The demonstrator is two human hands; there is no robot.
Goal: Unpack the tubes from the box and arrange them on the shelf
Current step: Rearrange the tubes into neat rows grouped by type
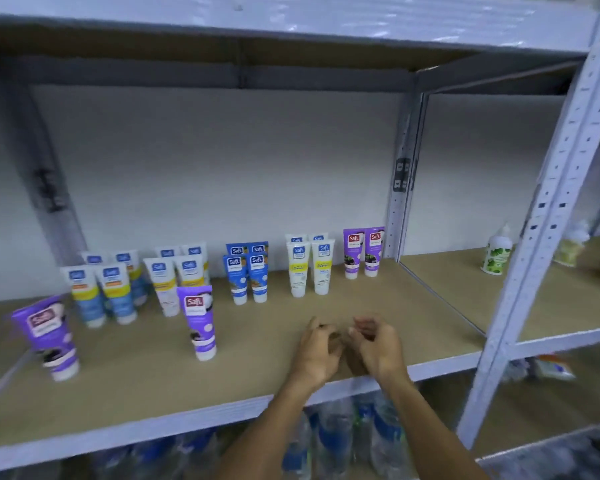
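Your left hand [317,355] and right hand [378,348] hover side by side to the right of the lone purple tube [198,320], above the front of the shelf [136,375]. The fingers of both curl loosely toward each other, and neither has hold of a tube. Blur smears the fingertips, so you cannot tell whether the two hands touch.

The lone purple tube stands cap-down, forward of the back row. Just behind it stand the white-and-yellow tubes [174,278]. Behind it and to the left are the blue-and-yellow tubes [97,292], heavily blurred. Far to its left a tilted purple tube [47,337] leans near the frame edge; its label is smeared. Behind it and to the right come the blue tubes [246,271], then the white tubes [309,268], then the purple pair [362,252] by the rear post. The rear tubes in each group are mostly hidden by the front ones.

Farther right, past the post, a green bottle [496,252] is partly cut off by the upright. Below the shelf, clear bottles [343,434] are too blurred to read.
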